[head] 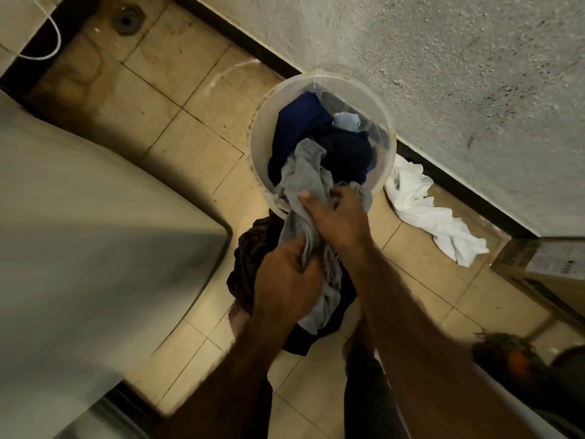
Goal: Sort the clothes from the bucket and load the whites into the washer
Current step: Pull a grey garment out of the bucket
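Head view: washer (79,248) fills 8 to 10 o'clock, its rounded corner just beside a dark clothes pile (250,258) on the tiled floor at centre. Cardboard box (544,267) at 3 o'clock. Floor drain (126,22) at 11, w/ a white cable (53,42) looping near it. Rough wall (443,74) runs across 1–2 o'clock. Bucket (262,131) stands at its base, approx 12 o'clock from my hands. My forearms cover part of the dark pile.

White cloth (421,210) lies crumpled on the floor just beside the bucket, at its 4 o'clock. Bucket is round & translucent, holding navy/blue clothes (300,122) plus a small light-blue piece (346,120). Grey garment (304,175) hangs out over its near rim. My right hand (338,217) is clamped on it at the rim, and my left hand (285,274) grips it lower, fingers curled round the fabric, above the dark pile.
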The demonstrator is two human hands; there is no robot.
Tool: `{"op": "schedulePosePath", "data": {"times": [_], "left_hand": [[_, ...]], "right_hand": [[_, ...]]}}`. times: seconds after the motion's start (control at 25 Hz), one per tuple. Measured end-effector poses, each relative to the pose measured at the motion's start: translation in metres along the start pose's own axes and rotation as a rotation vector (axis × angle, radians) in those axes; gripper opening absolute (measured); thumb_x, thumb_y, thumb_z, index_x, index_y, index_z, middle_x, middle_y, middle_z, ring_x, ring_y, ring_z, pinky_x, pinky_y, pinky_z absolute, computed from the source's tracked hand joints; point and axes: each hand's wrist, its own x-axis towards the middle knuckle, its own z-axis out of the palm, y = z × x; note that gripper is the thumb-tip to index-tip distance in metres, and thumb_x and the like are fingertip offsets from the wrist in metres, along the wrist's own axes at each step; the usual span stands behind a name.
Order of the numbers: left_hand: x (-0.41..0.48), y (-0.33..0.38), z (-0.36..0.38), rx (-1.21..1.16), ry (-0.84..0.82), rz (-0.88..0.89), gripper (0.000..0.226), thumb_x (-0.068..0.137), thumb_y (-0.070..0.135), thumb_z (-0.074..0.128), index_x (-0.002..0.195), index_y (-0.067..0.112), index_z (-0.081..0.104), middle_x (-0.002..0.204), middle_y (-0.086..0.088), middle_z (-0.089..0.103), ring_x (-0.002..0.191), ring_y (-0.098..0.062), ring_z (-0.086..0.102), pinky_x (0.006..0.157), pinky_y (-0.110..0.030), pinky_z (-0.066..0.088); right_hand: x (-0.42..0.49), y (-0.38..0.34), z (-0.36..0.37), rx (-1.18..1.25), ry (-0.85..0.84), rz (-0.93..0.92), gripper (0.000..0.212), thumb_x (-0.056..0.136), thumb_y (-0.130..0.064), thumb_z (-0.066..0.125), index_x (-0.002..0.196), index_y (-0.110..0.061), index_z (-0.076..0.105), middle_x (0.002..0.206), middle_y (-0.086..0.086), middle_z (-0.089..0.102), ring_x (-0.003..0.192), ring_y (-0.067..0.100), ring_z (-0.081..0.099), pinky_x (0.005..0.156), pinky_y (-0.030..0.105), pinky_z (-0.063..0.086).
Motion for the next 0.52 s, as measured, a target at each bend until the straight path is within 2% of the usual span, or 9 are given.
{"op": "schedulePosePath", "data": {"times": [0.08,0.12,0.2,0.24,0.32,0.4,0.44,0.52], "left_hand": [[-0.027,-0.002,0.004,0.068,-0.047,0.145,0.015,0.096,0.017,0.060,0.084,0.016,0.069,0.071,0.006,0.065,0.063,-0.012,0.061,0.062,-0.021,0.049],[-0.037,-0.003,0.005,0.085,-0.077,0.188,0.012,0.095,0.013,0.061,0.088,0.013,0.070,0.077,0.003,0.064,0.067,-0.011,0.060,0.066,-0.023,0.048],[-0.048,-0.006,0.005,0.112,-0.114,0.216,0.014,0.093,0.021,0.059,0.089,0.013,0.070,0.086,0.003,0.062,0.077,-0.013,0.060,0.070,-0.032,0.051],[-0.048,-0.005,0.003,0.098,-0.111,0.209,0.018,0.092,0.029,0.057,0.090,0.016,0.069,0.090,0.004,0.061,0.082,-0.013,0.060,0.072,-0.034,0.051],[-0.039,0.000,-0.004,-0.044,-0.085,0.137,0.030,0.091,0.049,0.055,0.102,0.024,0.067,0.100,0.010,0.063,0.093,-0.009,0.063,0.077,-0.030,0.054],[-0.019,0.005,-0.008,-0.297,-0.048,-0.002,0.045,0.087,0.065,0.055,0.114,0.030,0.064,0.106,0.014,0.068,0.100,-0.005,0.067,0.082,-0.024,0.057],[-0.004,0.004,-0.009,-0.406,-0.029,-0.076,0.052,0.086,0.068,0.055,0.119,0.029,0.063,0.111,0.014,0.070,0.103,-0.003,0.068,0.087,-0.026,0.058],[0.029,0.004,-0.006,-0.463,0.002,-0.226,0.068,0.083,0.072,0.056,0.131,0.024,0.058,0.124,0.006,0.068,0.113,-0.010,0.066,0.098,-0.035,0.056]], "right_hand": [[0.024,-0.012,0.009,-0.017,-0.051,0.050,0.072,0.083,-0.042,0.079,0.142,-0.015,0.048,0.128,-0.001,0.063,0.117,0.024,0.062,0.097,0.039,0.054],[0.033,-0.017,0.010,-0.048,-0.054,0.071,0.067,0.084,-0.033,0.078,0.141,-0.013,0.048,0.133,0.005,0.063,0.119,0.027,0.062,0.097,0.039,0.053],[0.043,-0.018,0.005,-0.113,-0.043,0.068,0.042,0.089,-0.018,0.066,0.130,-0.010,0.059,0.124,0.012,0.067,0.114,0.031,0.065,0.085,0.035,0.053],[0.043,-0.018,0.001,-0.123,-0.027,0.068,0.033,0.091,-0.015,0.060,0.123,-0.007,0.063,0.121,0.015,0.069,0.113,0.033,0.065,0.083,0.037,0.052],[0.036,-0.017,-0.007,-0.123,0.006,0.099,0.029,0.095,-0.015,0.054,0.115,0.001,0.068,0.119,0.020,0.069,0.114,0.037,0.064,0.091,0.041,0.052],[0.018,-0.010,-0.012,0.008,0.012,0.139,0.031,0.096,-0.017,0.054,0.114,0.004,0.067,0.120,0.024,0.069,0.114,0.040,0.064,0.099,0.046,0.054],[0.005,-0.005,-0.012,0.126,0.012,0.171,0.031,0.095,-0.018,0.055,0.114,0.005,0.066,0.118,0.026,0.068,0.112,0.042,0.065,0.098,0.049,0.055],[-0.020,0.005,-0.012,0.310,0.016,0.248,0.032,0.093,-0.018,0.057,0.113,0.006,0.066,0.116,0.029,0.069,0.107,0.045,0.067,0.094,0.052,0.057]]}}
